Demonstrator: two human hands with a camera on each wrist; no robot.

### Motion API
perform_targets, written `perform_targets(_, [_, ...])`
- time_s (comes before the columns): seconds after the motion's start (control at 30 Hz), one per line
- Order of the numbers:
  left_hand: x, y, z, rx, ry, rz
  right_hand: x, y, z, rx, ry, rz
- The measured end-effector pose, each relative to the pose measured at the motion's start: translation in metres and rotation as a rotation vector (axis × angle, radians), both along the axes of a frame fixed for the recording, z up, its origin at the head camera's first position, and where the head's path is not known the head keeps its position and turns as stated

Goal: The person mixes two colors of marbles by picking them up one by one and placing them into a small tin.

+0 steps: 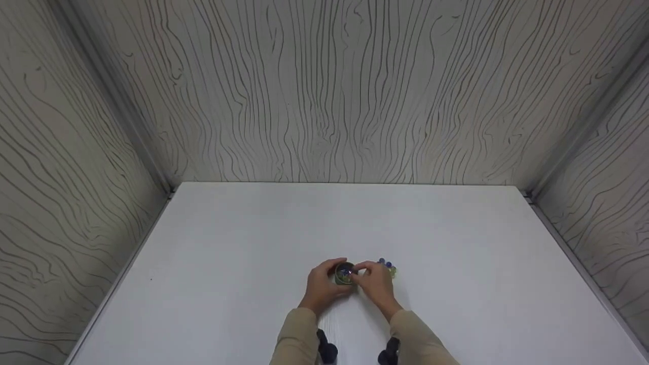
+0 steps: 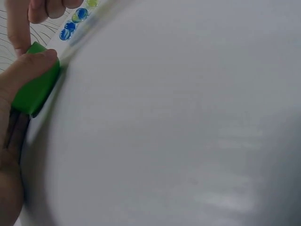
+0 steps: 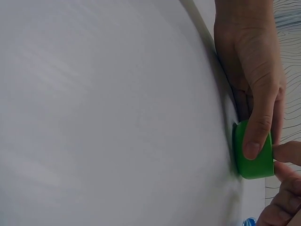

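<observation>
My left hand [image 1: 321,288] holds a small green cup [image 2: 36,92] on the white table, its thumb against the near side of the wall. Inside the cup, shiny marbles [image 1: 344,274] in blue and yellowish tones show in the head view. At the cup's mouth are the thumb and index finger of my right hand [image 1: 377,285], the other fingers curled; I cannot tell whether a marble is between those fingertips. Several blue and yellow-green glass marbles [image 2: 70,27] lie on the table just beyond the right hand, partly hidden by it in the head view.
The white table [image 1: 233,243] stretches out around both hands. Wood-grain patterned panels [image 1: 324,91] rise behind it and at both sides. A tiny dark speck [image 1: 151,279] marks the tabletop at left. Dark wrist devices [image 1: 328,352] sit by the beige sleeves [image 1: 296,337].
</observation>
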State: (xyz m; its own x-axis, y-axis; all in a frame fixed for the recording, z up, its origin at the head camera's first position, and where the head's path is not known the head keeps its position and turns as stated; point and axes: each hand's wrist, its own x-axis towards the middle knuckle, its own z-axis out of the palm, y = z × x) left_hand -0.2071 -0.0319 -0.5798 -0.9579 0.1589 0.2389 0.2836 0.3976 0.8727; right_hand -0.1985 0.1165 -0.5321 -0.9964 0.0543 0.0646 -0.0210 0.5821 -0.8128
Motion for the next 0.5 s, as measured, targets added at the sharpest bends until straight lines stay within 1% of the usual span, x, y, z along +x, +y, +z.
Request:
perform_targets(0.17, [-0.0003,-0.0002,-0.0003,-0.002,0.011,0.001,0.0019,0.0016,-0.0005,-0.005,0.001,0.002])
perform_targets(0.5, [-0.0012,-0.0001,-0.0015,0.008,0.004,-0.001,0.0045,0.0044,0.0010,-0.016,0.010,0.010])
